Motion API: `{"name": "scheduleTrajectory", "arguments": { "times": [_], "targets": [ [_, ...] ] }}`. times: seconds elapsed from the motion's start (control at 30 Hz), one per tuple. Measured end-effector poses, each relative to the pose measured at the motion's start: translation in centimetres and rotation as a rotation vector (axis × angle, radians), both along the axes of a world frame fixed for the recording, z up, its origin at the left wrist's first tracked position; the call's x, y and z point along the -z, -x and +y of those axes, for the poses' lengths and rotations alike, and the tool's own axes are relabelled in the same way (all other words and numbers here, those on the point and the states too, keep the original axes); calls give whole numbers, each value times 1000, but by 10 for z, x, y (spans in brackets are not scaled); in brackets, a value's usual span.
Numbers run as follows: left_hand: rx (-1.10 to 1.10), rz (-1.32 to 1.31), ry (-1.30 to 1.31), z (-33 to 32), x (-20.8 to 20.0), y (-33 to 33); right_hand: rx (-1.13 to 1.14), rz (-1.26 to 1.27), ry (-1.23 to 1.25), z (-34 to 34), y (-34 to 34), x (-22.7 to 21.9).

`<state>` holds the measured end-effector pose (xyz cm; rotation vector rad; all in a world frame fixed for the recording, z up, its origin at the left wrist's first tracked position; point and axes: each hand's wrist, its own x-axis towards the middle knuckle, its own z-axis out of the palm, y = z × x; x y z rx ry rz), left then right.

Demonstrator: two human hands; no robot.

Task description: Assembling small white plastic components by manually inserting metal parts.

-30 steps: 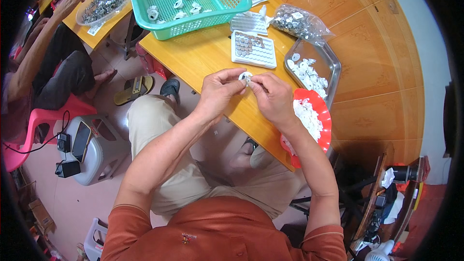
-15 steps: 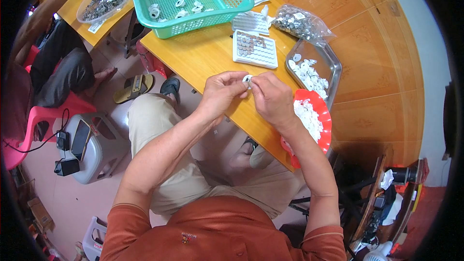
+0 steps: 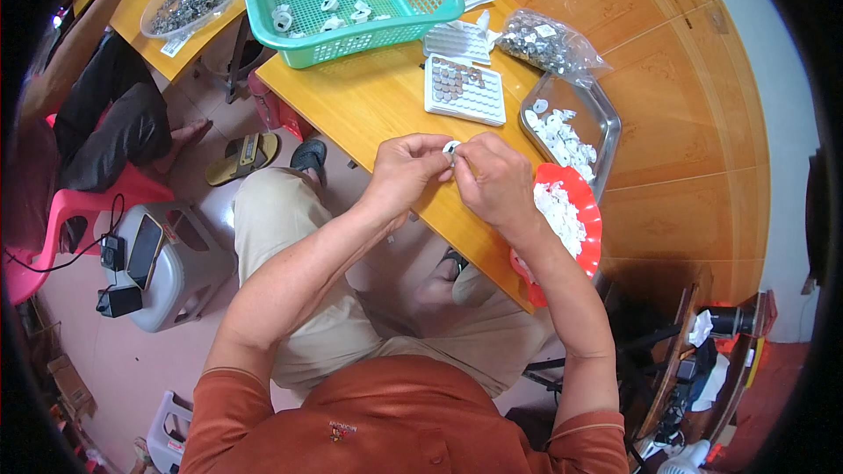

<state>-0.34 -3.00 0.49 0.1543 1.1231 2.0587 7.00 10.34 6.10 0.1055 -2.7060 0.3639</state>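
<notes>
A small white ring part [image 3: 451, 148] sits pinched between both hands above the yellow table [image 3: 378, 105]. The left hand [image 3: 407, 168] and the right hand [image 3: 493, 180] each hold it with closed fingertips. A red bowl [image 3: 587, 219] of white pieces is just beside the right hand.

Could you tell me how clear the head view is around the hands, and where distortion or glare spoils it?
Head view: left hand and right hand are sharp, evenly lit, pinching a small white part; the table edges bow toward the black fisheye rim; mild sheen on the metal tray; no motion blur.
</notes>
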Motion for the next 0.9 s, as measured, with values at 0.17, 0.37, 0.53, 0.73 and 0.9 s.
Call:
{"name": "scheduleTrajectory", "arguments": {
  "times": [0.17,0.37,0.53,0.73,0.9],
  "targets": [
    [9,42,10,1,6,0,129,-63,195,-4,4,1],
    [2,54,77,0,-1,0,233,-260,592,11,6,6],
    [3,62,58,0,-3,-1,297,-342,865,16,7,10],
    [15,82,23,-3,-3,1,364,-398,1175,11,10,-1],
    [16,68,-16,-3,-4,2,382,-406,1361,10,9,-5]
  ]
}}
